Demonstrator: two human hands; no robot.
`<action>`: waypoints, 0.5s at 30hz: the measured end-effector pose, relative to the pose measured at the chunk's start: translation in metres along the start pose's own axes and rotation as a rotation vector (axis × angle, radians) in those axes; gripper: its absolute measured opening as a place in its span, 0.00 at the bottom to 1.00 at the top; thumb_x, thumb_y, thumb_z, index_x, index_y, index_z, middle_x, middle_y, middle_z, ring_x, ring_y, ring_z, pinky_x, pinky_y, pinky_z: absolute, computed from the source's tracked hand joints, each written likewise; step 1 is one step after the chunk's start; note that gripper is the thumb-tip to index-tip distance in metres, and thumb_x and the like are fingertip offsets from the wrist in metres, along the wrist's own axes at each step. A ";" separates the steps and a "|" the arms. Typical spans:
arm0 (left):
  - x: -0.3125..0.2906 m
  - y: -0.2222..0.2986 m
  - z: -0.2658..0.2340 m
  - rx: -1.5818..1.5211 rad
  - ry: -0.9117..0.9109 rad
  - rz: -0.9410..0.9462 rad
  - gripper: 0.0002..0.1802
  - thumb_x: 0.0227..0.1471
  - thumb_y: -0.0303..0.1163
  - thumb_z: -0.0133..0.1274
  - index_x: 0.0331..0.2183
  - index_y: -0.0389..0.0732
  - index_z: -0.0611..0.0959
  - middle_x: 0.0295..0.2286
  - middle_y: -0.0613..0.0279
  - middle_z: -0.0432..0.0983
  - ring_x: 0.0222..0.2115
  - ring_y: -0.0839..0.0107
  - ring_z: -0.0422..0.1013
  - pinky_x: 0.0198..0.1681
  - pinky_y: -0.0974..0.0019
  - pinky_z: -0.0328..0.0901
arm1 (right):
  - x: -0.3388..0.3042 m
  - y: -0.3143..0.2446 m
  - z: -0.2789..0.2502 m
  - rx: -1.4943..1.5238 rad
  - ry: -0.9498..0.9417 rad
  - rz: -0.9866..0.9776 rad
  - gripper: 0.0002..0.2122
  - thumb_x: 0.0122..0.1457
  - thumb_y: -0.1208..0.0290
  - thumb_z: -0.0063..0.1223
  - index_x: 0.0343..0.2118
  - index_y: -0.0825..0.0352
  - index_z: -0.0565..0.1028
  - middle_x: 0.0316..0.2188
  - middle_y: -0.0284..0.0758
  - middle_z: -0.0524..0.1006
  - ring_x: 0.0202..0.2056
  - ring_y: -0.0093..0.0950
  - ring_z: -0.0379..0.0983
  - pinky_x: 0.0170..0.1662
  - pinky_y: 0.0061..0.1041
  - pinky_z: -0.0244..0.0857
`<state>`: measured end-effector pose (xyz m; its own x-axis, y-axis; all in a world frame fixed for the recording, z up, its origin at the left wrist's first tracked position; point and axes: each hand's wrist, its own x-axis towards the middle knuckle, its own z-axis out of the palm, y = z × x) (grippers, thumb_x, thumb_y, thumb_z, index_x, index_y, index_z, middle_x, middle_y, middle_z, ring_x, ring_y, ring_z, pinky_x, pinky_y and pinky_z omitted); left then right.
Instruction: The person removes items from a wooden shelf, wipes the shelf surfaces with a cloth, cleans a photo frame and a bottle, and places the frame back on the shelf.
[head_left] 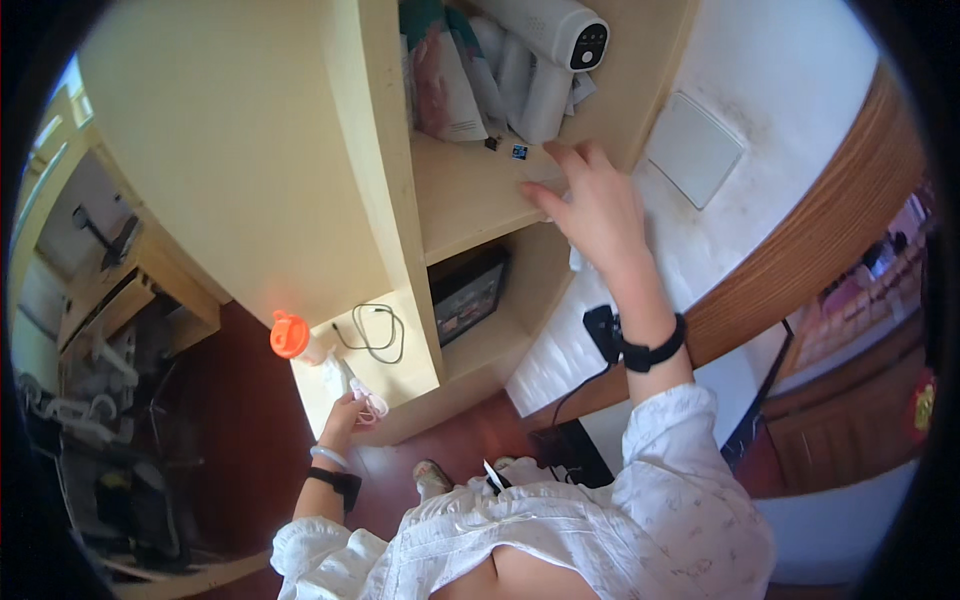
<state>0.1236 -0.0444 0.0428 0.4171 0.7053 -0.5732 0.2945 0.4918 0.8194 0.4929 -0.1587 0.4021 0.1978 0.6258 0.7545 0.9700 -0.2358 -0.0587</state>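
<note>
My left hand (343, 412) is low on the left, beside the lower ledge of a pale wooden shelf unit, its fingers closed on a coiled pinkish-white cord (371, 402). A white crumpled item (336, 374) lies just beyond those fingers. My right hand (603, 208) reaches over the front edge of the upper shelf (465, 195), thumb and forefinger apart. Something whitish (575, 258) shows beside its palm, mostly hidden; whether the hand touches it I cannot make out. Past the fingertips lie a small blue-and-black square piece (519, 152) and a small dark piece (492, 143).
A white handheld device (545, 30) and plastic packages (445, 85) fill the upper shelf's back. Below leans a dark framed panel (472, 300). An orange-lidded bottle (291, 337) and a thin dark cable (380, 335) rest on the ledge. A white wall plate (697, 150) is at right.
</note>
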 end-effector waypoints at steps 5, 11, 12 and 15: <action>0.062 -0.013 -0.001 -0.044 -0.066 -0.102 0.11 0.52 0.32 0.47 0.34 0.34 0.73 0.22 0.58 0.73 0.21 0.65 0.74 0.24 0.65 0.72 | 0.025 0.010 0.018 -0.120 -0.251 -0.107 0.13 0.54 0.59 0.50 0.35 0.62 0.75 0.32 0.41 0.75 0.31 0.42 0.74 0.32 0.38 0.67; 0.102 -0.034 -0.009 -0.061 0.014 -0.105 0.07 0.48 0.27 0.47 0.29 0.32 0.74 0.19 0.58 0.71 0.15 0.66 0.71 0.17 0.66 0.70 | 0.046 -0.006 0.028 -0.189 -0.227 -0.136 0.11 0.58 0.61 0.46 0.36 0.61 0.74 0.29 0.41 0.77 0.31 0.42 0.74 0.31 0.39 0.67; 0.106 -0.040 -0.009 -0.058 0.014 -0.105 0.07 0.48 0.27 0.47 0.29 0.32 0.74 0.19 0.58 0.71 0.15 0.66 0.71 0.17 0.66 0.70 | 0.052 -0.009 0.030 -0.211 -0.219 -0.157 0.12 0.58 0.60 0.46 0.37 0.62 0.74 0.28 0.41 0.77 0.30 0.42 0.74 0.31 0.39 0.68; 0.114 -0.037 0.009 -0.052 0.056 -0.020 0.07 0.47 0.26 0.47 0.29 0.32 0.74 0.18 0.59 0.72 0.14 0.67 0.71 0.13 0.66 0.68 | 0.068 -0.013 0.032 -0.309 -0.544 -0.129 0.13 0.58 0.60 0.44 0.40 0.62 0.73 0.26 0.41 0.77 0.31 0.43 0.74 0.33 0.40 0.68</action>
<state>0.1676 0.0134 -0.0525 0.3620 0.7220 -0.5897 0.2562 0.5311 0.8076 0.4982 -0.0892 0.4336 0.2044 0.9325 0.2979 0.9215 -0.2860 0.2628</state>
